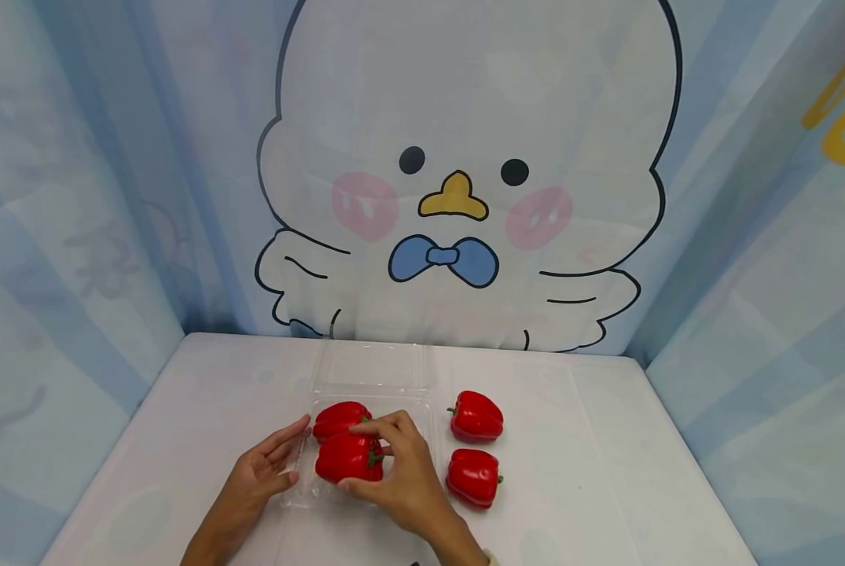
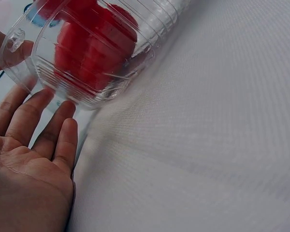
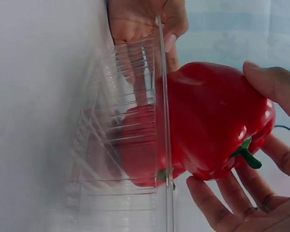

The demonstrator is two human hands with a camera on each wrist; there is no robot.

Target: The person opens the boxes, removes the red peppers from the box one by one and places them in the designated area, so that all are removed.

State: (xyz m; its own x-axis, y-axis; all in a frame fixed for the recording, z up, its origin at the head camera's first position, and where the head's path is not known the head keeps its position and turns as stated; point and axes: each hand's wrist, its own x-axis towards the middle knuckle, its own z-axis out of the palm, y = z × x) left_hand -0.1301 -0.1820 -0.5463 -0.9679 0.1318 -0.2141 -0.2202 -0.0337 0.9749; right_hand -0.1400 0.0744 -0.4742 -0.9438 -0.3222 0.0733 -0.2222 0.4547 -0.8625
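Observation:
My right hand (image 1: 411,475) grips a red bell pepper (image 3: 215,121) between thumb and fingers, its green stem toward the palm. This pepper is above the rim of a clear plastic clamshell box (image 1: 422,420), over its near half. Inside the box lies another red bell pepper (image 1: 339,418), partly hidden by the held one. At the box's left side is my left hand (image 1: 258,472), its fingers extended along the outer wall and its thumb by the rim. In the left wrist view, those fingers (image 2: 24,116) look nearly straight against the plastic.
Two more red bell peppers, a farther one (image 1: 476,417) and a nearer one (image 1: 474,477), lie on the white table (image 1: 578,472) right of the box. The box's clear lid (image 1: 372,367) is folded back toward the cartoon-printed curtain (image 1: 457,306).

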